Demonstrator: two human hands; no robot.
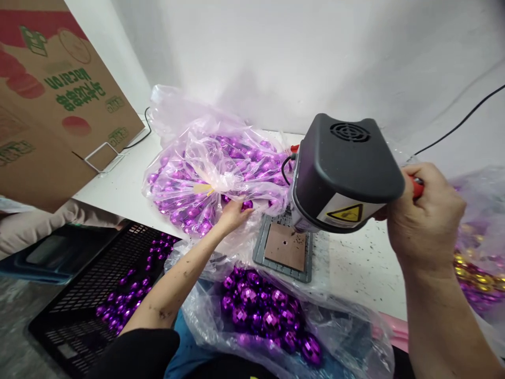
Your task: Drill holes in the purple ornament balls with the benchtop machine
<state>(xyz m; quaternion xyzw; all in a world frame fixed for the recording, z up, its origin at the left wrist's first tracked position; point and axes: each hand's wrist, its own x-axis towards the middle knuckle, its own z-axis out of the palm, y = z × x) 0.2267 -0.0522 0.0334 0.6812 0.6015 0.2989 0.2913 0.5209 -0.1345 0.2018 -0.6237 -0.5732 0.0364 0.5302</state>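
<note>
A clear plastic bag [185, 163] full of shiny purple balls lies on the white table, gathered at its middle with a yellow tie. My left hand [235, 215] is at the bag's near side, its fingers closed around a purple ball [247, 205]. My right hand [428, 210] grips the red handle [417, 188] on the right side of a black drill press [347, 163]. Beneath the machine's head sits a grey base with a brown board [284, 246] that has a small hole. An open plastic bag of purple balls [264, 310] rests over my lap.
A black crate [74, 295] with purple balls stands at the lower left. Behind it is a cardboard box [51, 105] beside a metal bracket [103, 158]. Bags with gold and purple balls [479, 273] lie at the right. Dark shavings dot the table [363, 263]. Another person's leg [51, 226] shows at left.
</note>
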